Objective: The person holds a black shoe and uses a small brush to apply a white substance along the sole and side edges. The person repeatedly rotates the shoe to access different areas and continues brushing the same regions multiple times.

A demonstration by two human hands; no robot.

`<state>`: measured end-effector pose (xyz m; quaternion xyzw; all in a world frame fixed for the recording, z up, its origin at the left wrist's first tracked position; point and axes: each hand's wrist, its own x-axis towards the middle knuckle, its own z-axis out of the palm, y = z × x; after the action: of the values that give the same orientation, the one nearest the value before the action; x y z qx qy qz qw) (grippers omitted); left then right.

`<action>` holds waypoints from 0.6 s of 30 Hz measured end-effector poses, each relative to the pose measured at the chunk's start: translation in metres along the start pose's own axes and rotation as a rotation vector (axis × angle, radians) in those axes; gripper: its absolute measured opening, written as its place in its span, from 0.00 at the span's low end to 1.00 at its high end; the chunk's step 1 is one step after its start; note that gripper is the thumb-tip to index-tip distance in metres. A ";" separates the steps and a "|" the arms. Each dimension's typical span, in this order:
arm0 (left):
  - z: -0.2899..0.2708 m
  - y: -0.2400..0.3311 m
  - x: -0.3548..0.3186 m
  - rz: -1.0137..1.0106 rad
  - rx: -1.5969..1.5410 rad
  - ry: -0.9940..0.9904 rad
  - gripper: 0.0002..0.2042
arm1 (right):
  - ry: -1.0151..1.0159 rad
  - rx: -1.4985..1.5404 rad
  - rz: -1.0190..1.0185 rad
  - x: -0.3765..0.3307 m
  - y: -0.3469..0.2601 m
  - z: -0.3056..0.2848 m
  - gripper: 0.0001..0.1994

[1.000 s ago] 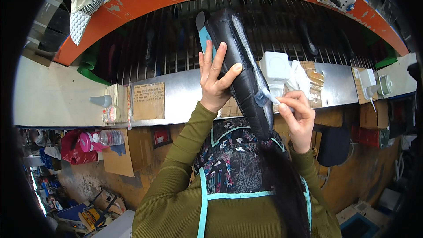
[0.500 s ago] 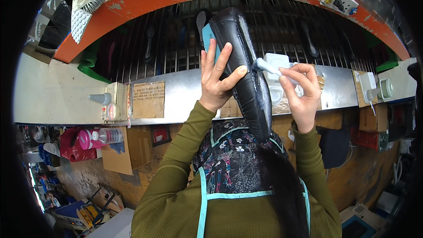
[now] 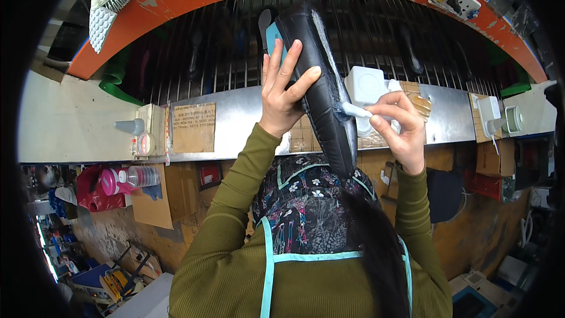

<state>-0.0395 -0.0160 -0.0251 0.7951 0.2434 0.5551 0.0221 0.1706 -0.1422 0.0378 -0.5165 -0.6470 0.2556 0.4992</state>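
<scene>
Just left of the white container (image 3: 365, 85), you've got the black shoe (image 3: 315, 73) on a slant, its lower end on your side of the container, right over your apron (image 3: 306, 215). Your left hand (image 3: 282, 97) has a grip on the shoe, fingers fanned along it and thumb over the top. On the near side of the container, your right hand (image 3: 403, 129) pinches the pale brush (image 3: 356, 110) between thumb and fingers, tip at the whitish strip (image 3: 323, 40).

What'd worry me: that left grip looks kinda flat, so pushing hard with the brush could roll the shoe and streak the plain black part. An overloaded tip might drip on the apron. A wide swing could clip the container too. Can't tell if the shoe touches the table (image 3: 241, 121) or is just held up.
</scene>
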 end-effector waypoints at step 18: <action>0.000 0.009 -0.008 -0.226 -0.055 -0.138 0.40 | 0.128 0.297 0.232 -0.058 0.002 0.013 0.08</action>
<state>-0.0386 -0.0274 -0.0294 0.7980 0.3141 0.4995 0.1229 0.1579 -0.1929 0.0097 -0.5235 -0.5055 0.3705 0.5772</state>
